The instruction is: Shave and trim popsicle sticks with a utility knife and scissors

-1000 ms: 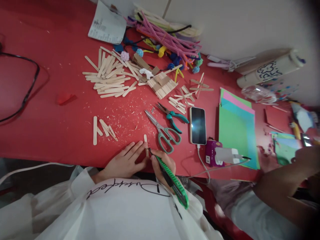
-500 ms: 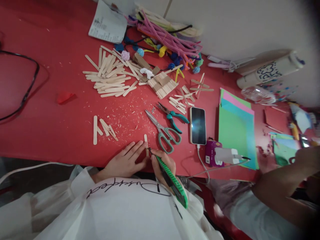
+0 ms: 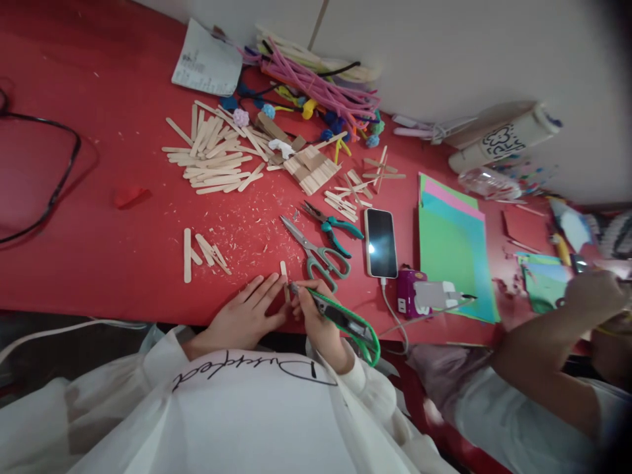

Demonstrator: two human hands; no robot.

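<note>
My left hand [image 3: 245, 315] lies flat on the red table near its front edge, fingers stretched out. Its fingertips and thumb reach the side of a short wooden craft stick [image 3: 283, 268], which stands lengthwise away from me. My right hand [image 3: 320, 316] is wrapped round a green utility knife [image 3: 351, 321], whose tip end meets the stick; the blade itself is too small to make out. Just beyond lie grey-handled scissors [image 3: 316, 253] and teal-handled pliers [image 3: 332, 227]. To the left rest one whole craft stick [image 3: 187, 255] and several cut pieces [image 3: 212, 253].
Wood shavings [image 3: 247, 217] litter the table. Behind are a pile of craft sticks [image 3: 212, 155], pipe cleaners [image 3: 320, 85] and a stick panel [image 3: 312, 168]. A phone [image 3: 380, 243], purple adapter [image 3: 411, 291] and coloured paper [image 3: 444, 250] lie right. Another person's arm [image 3: 548, 336] is at far right.
The knife's handle has swung up and to the right, its body turned in my right hand, which shows more of its wrist. My left hand stays flat. The view has shifted slightly.
</note>
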